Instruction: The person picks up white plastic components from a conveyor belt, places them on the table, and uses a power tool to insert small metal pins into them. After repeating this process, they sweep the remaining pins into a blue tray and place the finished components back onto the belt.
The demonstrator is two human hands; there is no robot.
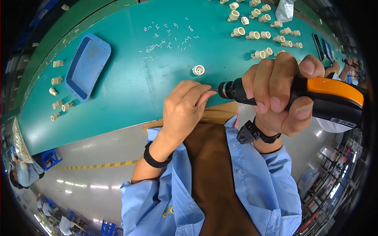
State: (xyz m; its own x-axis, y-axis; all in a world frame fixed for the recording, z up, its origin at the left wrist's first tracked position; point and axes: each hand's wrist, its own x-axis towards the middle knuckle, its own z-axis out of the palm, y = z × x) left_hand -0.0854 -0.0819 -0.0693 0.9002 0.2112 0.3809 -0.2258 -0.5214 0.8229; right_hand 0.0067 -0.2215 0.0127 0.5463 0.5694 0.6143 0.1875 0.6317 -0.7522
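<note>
My right hand (275,90) wraps round a black and orange power screwdriver (334,92), held above the bench's near edge with its nose pointing left. From its nose a thin metal bit (214,90) reaches to my left hand (185,108), whose thumb and finger are closed on its end. Whether a screw sits between those fingertips is hidden. Just beyond them, one cream lamp socket (198,70) stands on the green bench (130,86), its open end facing up. Small silvery pieces that look like screws or pins (161,44) lie scattered farther off.
A blue plastic tray (70,80) rests at the left, with several cream sockets (57,80) beside it. Many more sockets (254,35) stand at the far right, near a clear plastic bag (284,11). Another person's arm (346,70) shows at the right edge.
</note>
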